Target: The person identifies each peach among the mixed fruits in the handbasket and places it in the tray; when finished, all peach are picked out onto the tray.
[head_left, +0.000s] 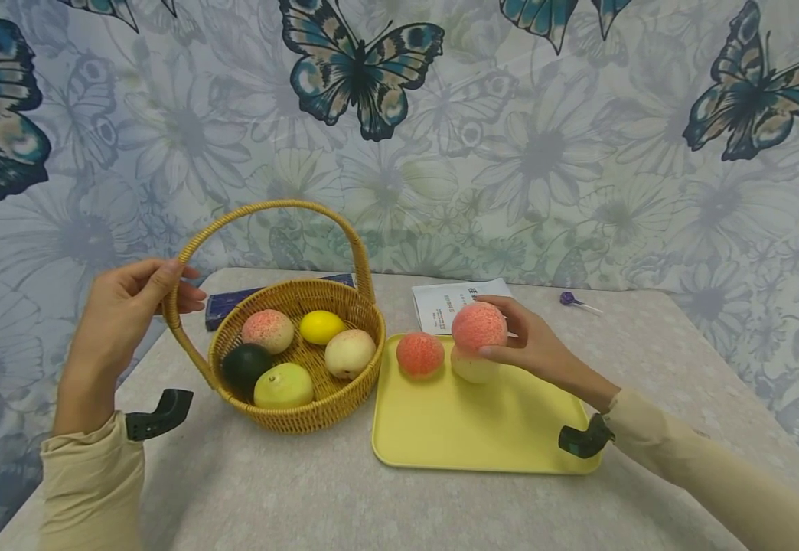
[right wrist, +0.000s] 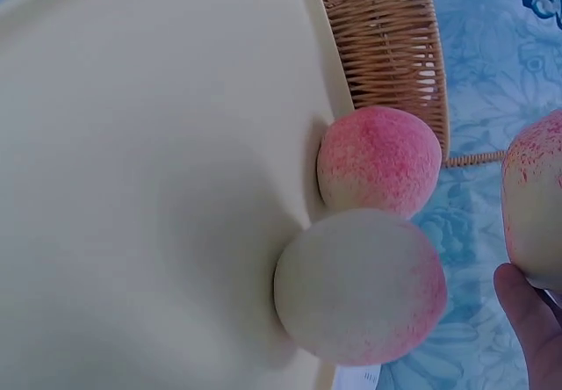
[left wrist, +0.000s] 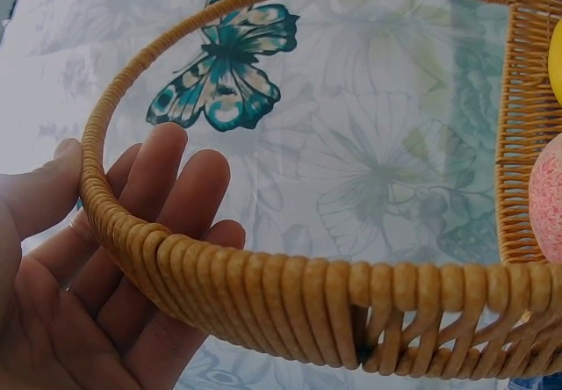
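Note:
My left hand holds the side of the wicker basket's handle between thumb and fingers; in the left wrist view the fingers pass behind it. Inside the basket lie a red-speckled peach, a yellow lemon, a pale peach, a yellow-green fruit and a dark green fruit. Over the yellow tray, my right hand grips a pink peach. Below it a paler peach, partly hidden, sits on the tray beside another pink peach.
The basket stands close against the tray's left side. Behind it lies a dark blue flat item. A printed sheet is behind the tray, and a purple-wrapped lollipop lies at the back right. A butterfly-patterned cloth hangs behind the table.

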Tool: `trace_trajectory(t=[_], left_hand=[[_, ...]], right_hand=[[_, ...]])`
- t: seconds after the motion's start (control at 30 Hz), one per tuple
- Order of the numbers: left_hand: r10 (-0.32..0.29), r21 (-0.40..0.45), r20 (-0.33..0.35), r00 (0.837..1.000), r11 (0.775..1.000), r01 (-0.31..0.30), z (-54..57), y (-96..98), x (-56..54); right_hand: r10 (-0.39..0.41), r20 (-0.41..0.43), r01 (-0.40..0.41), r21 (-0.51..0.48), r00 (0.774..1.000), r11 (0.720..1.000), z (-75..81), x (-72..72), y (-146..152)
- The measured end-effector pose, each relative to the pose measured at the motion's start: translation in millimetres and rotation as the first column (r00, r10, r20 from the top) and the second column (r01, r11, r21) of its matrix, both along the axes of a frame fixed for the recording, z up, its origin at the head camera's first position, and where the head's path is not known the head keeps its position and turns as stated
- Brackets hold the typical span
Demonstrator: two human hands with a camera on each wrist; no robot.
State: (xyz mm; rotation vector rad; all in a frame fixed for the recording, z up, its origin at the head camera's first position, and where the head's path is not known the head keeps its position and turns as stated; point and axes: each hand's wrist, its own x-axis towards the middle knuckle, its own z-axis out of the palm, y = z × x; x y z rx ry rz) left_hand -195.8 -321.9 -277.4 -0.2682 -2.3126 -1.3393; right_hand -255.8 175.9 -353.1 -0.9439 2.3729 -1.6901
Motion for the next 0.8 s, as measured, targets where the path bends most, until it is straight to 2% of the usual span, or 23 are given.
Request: trace_trajectory(t=[0.3,0.5,0.8], left_hand=[[0.02,-0.014,0.012,1.0,1.0,-0.02,0.2,0.1,-0.1],[0.008,-0.006,0.004,1.0,1.0,-0.008,-0.3,0.1,0.3],[-0.002,0.006,-0.009,1.0,1.0,0.002,-0.4,0.6,0.7]], right_hand=[[-0.069,-0.022,0.069,-0.011,0.997,0.998,-1.5,-0.7,21],[-0.089,0.001,0.089,-0.033,0.996,0.995,-5.6,-0.1,31],[-0.137,-0.002,0.137,-0.014,0.991,0.99,-10.0,0.8,43]])
